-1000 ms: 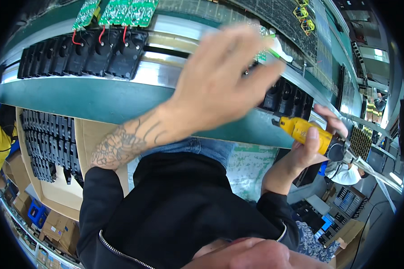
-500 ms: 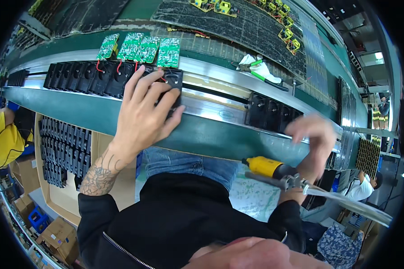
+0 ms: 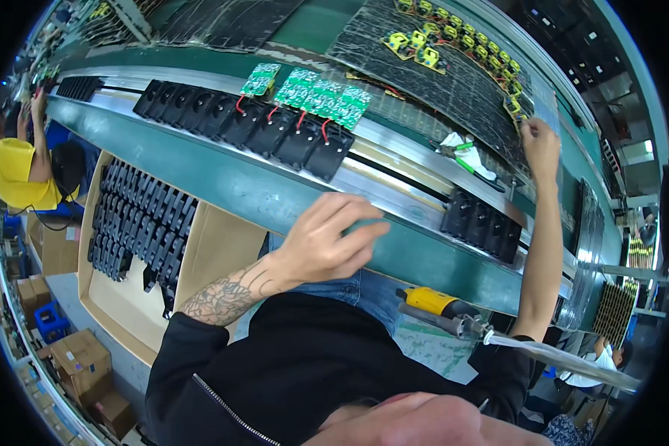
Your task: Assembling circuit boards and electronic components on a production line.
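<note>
My right hand [image 3: 541,151] reaches far forward, fingers bent in a pinch on the nearest circuit board with yellow parts [image 3: 516,110], at the end of a long row. Its fingertips partly cover that board's edge. My left hand [image 3: 333,236] hovers over the near edge of the bench, fingers loosely curled and apart, holding nothing. Beyond it, black square housings [image 3: 290,143] stand in a row in a metal rail. Several green circuit boards [image 3: 325,98] lean at the back of those housings, joined to them by red wires.
A yellow power screwdriver [image 3: 432,302] hangs by my right forearm. More black housings [image 3: 482,223] sit further right in the rail [image 3: 394,195]. Green-handled pliers [image 3: 464,156] lie on a white cloth. At left is a carton [image 3: 201,256] of black parts; a person in yellow [image 3: 22,175] works beyond.
My left hand has come off the black housings and drawn back toward me. My right hand has swung from beside the screwdriver forward to the yellow-part boards. The view has shifted.
</note>
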`<state>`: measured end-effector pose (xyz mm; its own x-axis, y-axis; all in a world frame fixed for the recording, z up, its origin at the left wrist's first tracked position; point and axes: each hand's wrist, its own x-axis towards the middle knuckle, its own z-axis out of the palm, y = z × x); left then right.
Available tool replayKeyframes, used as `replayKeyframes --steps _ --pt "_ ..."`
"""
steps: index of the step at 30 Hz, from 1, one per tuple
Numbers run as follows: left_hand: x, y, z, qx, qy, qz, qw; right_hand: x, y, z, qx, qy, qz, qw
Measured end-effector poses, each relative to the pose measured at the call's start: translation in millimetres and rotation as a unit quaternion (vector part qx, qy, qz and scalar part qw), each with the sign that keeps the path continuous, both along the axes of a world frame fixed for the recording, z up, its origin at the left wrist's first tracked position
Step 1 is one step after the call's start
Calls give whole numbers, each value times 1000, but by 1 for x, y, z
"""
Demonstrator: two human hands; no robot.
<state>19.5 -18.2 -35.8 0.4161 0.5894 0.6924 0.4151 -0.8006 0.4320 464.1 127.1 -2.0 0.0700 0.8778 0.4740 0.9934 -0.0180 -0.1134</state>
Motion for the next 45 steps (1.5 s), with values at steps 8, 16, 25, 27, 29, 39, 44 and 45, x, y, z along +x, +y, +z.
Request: replayKeyframes --steps 8,16,25,27,29,39,44,45 --pt "73 44 40 -418 -281 -199 841 -98 -74 64 62 474 15 878" --pt "138 84 49 -595 -446 -323 586 -156 -130 55 104 496 97 857" --pt "139 107 60 -622 -455 -219 598 -111 -81 49 90 409 82 904" --pt "137 109 63 -626 -474 -182 592 -90 -57 44 150 224 103 957" --pt "132 110 54 -629 -459 -193 597 -65 -36 33 192 129 128 964" --pt "115 102 37 -634 -400 -219 624 -58 -6 28 -82 56 45 994" --pt "110 105 33 -630 -383 -246 629 -82 26 34 -158 17 -94 983" --pt "109 106 31 -628 -383 -249 630 -84 30 35 -183 6 -115 976"
